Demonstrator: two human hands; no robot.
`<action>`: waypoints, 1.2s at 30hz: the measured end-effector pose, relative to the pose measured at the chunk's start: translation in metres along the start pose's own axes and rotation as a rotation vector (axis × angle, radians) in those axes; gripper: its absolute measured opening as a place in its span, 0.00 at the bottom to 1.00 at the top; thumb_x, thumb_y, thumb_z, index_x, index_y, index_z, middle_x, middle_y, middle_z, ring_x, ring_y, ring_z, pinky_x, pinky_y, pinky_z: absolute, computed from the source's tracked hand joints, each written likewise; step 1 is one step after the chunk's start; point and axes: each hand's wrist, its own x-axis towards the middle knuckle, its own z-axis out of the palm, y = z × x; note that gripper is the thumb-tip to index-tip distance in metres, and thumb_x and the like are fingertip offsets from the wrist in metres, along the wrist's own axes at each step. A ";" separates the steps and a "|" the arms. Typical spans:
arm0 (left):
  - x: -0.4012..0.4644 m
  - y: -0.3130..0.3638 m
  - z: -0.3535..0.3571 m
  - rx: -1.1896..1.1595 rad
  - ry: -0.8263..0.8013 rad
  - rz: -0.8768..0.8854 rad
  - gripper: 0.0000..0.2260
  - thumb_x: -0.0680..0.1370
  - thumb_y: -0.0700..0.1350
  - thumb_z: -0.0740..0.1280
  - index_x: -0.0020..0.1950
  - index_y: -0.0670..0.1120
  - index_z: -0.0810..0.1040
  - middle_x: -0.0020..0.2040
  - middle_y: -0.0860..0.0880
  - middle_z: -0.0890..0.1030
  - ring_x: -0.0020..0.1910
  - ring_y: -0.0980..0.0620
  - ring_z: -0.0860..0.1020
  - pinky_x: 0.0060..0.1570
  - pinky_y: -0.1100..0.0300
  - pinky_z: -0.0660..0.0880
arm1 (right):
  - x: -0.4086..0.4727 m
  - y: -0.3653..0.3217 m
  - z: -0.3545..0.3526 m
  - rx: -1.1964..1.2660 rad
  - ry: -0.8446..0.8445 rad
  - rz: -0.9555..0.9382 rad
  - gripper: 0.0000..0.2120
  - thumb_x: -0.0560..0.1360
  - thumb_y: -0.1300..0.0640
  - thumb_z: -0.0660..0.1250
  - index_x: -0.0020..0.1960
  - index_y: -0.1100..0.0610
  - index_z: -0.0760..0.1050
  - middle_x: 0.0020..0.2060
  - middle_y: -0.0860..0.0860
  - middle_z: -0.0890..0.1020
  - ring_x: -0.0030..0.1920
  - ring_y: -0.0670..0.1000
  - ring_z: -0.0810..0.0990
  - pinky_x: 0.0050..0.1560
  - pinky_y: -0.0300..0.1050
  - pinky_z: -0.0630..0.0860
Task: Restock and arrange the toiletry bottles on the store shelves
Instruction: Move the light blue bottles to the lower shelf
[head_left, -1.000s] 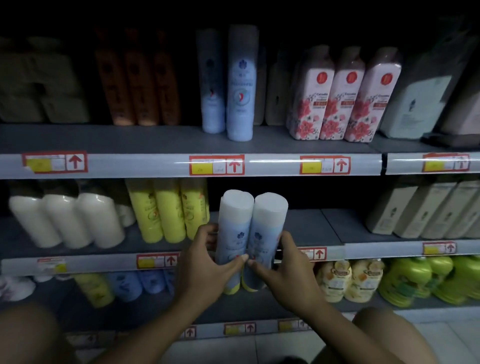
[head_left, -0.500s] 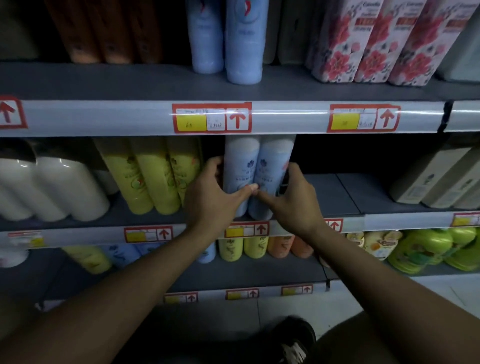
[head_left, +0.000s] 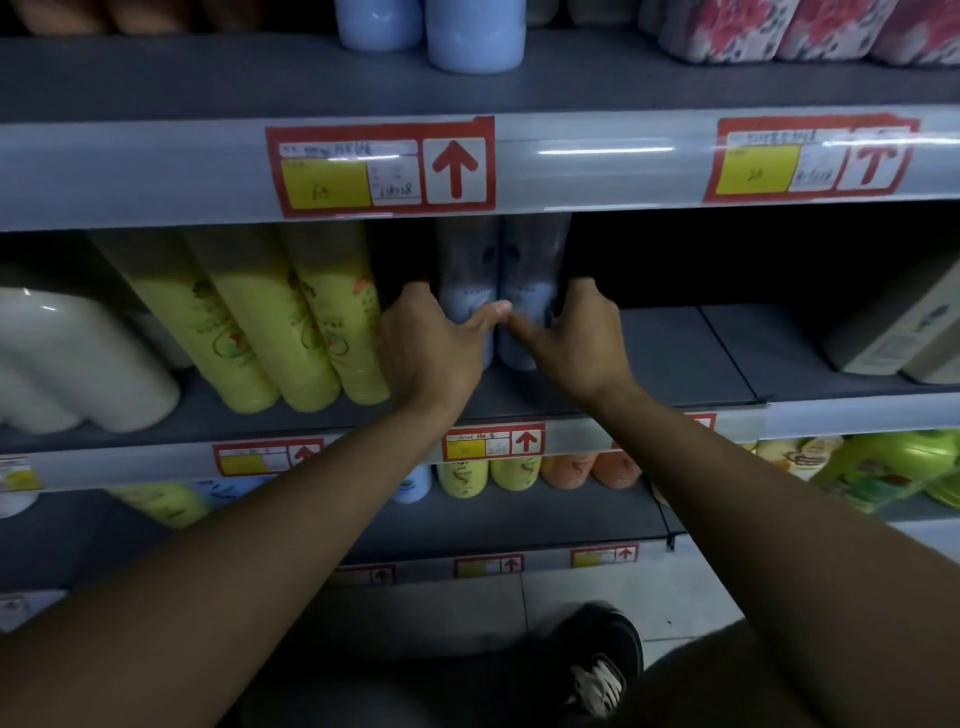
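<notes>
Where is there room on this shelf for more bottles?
Bare shelf lies between the pale blue bottles and the boxes at right. It is crowded left, where yellow bottles and white bottles stand packed.

Two pale blue toiletry bottles (head_left: 496, 306) standing upright, touching side by side on middle shelf (head_left: 675, 364), just right of yellow bottles (head_left: 270, 322). Tops sitting in shadow under shelf above, labels facing out, hands partly covering fronts.
</notes>
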 end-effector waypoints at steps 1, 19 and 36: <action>0.001 0.000 0.001 0.012 -0.004 0.002 0.27 0.68 0.63 0.80 0.48 0.41 0.78 0.44 0.43 0.83 0.42 0.44 0.81 0.34 0.58 0.67 | 0.001 0.002 0.001 -0.012 -0.006 0.001 0.25 0.73 0.44 0.77 0.59 0.61 0.75 0.53 0.57 0.84 0.53 0.58 0.84 0.49 0.50 0.80; 0.000 -0.007 0.014 0.038 0.031 0.058 0.18 0.78 0.53 0.74 0.54 0.39 0.76 0.51 0.40 0.82 0.52 0.39 0.81 0.46 0.50 0.76 | 0.014 0.005 0.010 -0.123 -0.020 0.026 0.18 0.73 0.49 0.78 0.49 0.63 0.78 0.46 0.59 0.84 0.48 0.60 0.84 0.46 0.55 0.82; -0.002 -0.004 0.016 -0.006 0.065 0.039 0.18 0.76 0.52 0.77 0.53 0.38 0.78 0.50 0.39 0.83 0.50 0.39 0.82 0.46 0.47 0.80 | 0.012 0.007 0.013 -0.141 -0.033 0.025 0.23 0.74 0.46 0.77 0.58 0.62 0.76 0.55 0.63 0.82 0.55 0.64 0.81 0.54 0.59 0.80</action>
